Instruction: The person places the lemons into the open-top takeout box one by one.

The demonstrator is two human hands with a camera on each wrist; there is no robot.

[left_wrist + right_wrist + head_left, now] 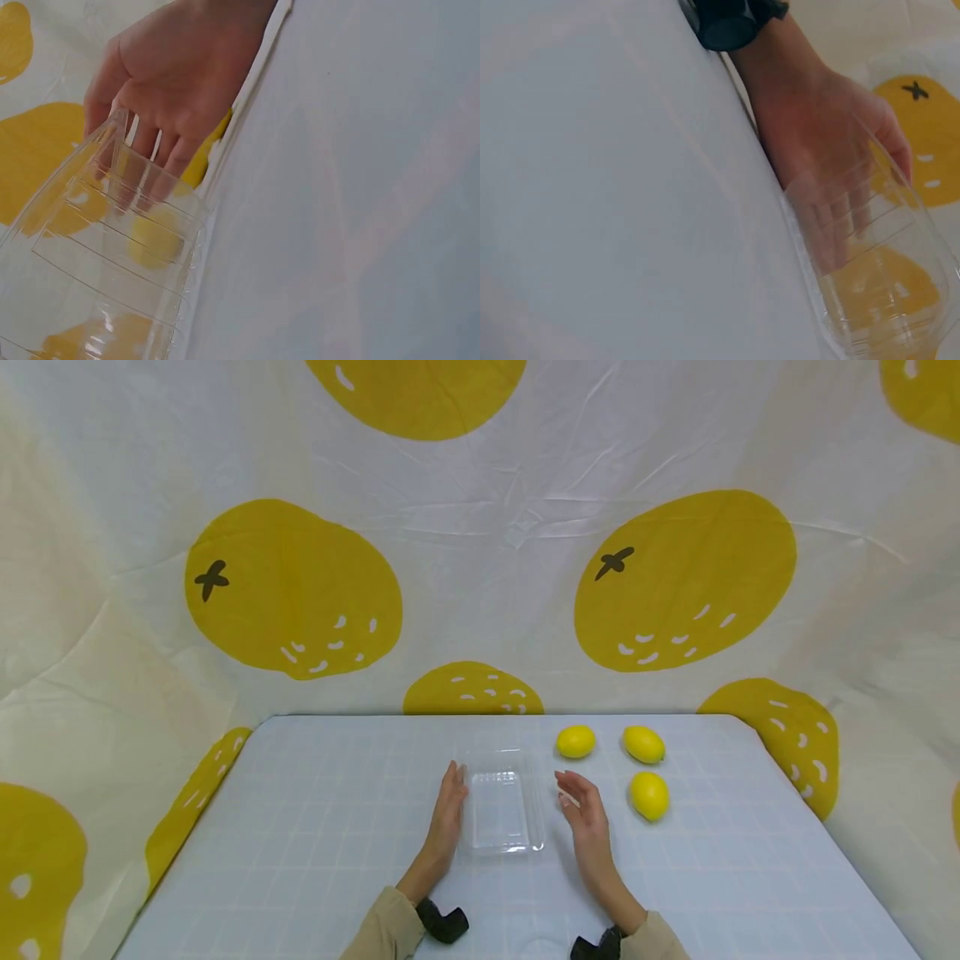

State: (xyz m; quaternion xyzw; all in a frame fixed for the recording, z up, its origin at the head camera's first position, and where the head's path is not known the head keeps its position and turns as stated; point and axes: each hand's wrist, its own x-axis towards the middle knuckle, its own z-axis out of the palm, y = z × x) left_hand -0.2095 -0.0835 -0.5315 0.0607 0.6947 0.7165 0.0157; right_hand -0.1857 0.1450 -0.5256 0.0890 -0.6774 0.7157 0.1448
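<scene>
A clear plastic container [499,806] sits on the table, its inside bare. Along its left wall lies my left hand [445,810], fingers straight and pointing away from me, fingertips right at the wall. The right wrist view shows that left hand [829,165] through the container's clear side [877,277]. Apart from the container on its right, my right hand [588,822] is raised with loosely bent fingers and nothing in them. The left wrist view shows this right hand [180,82] behind the container [112,247]. Nearest to it are the yellow lemons [648,795].
Two more lemons lie farther back, one [575,742] beyond my right hand, the other [643,745] right of it. The table [315,843] has a pale checked cover. A cloth backdrop [480,568] with large yellow fruit prints rises behind its back edge.
</scene>
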